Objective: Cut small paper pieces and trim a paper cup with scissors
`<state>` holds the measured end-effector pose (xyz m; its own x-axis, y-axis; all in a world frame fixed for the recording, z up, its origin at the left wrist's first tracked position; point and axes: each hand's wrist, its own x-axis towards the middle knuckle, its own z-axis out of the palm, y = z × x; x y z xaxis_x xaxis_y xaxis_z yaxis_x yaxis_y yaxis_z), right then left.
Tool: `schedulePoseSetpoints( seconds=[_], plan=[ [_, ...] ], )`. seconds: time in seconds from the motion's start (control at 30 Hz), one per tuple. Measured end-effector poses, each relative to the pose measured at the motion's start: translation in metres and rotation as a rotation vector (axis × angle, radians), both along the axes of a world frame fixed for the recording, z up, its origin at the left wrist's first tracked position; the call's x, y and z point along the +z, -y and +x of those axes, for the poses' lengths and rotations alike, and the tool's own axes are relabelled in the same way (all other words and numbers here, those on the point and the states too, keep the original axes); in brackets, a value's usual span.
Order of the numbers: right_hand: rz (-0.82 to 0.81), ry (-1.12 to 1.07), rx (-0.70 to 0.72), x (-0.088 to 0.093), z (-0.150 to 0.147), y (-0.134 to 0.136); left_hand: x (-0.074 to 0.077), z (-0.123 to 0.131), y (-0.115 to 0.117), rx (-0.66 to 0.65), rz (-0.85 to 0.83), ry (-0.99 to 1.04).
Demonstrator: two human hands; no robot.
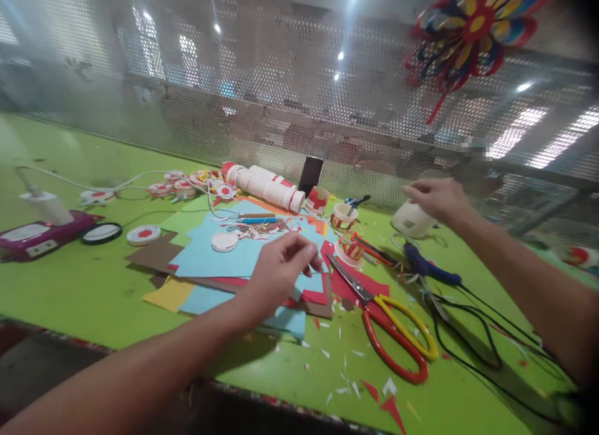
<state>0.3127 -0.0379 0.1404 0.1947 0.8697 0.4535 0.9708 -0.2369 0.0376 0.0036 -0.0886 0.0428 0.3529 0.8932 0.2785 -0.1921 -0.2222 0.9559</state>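
My left hand [283,269] hovers above a stack of coloured paper sheets [201,251], blue on top. Its fingers are loosely curled, slightly apart, and I see nothing between them. On the sheets near it lie a round white disc [225,241], a blue pen-like tool [257,220] and paper scraps. My right hand [437,196] is raised at the white container [412,220], partly covering it from view. Its thumb and fingers are pinched together; whatever they hold is too small or hidden to make out.
Big scissors [374,310] with red and yellow handles lie half open on the green table [140,316]. A blue glue gun [430,266] and its black cord lie at right. Behind stand white rolls [264,185], a phone [311,175] and small cups [344,216]. A purple power strip [47,235] lies left.
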Motion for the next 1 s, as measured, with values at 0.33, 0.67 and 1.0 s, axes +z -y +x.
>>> schedulePoseSetpoints(
  seconds=[0.33, 0.67, 1.0],
  plan=[
    [0.152, -0.204, 0.785, -0.049, -0.145, 0.093, 0.008, 0.005, -0.026, 0.037, -0.245, 0.206],
    [-0.367, 0.014, 0.541, -0.079, -0.09, 0.107, -0.005, 0.008, -0.062, 0.029, -0.196, 0.048],
    [-0.636, 0.068, 0.304, -0.11, -0.064, 0.137, -0.003, -0.016, -0.083, 0.247, -0.143, 0.202]
  ],
)
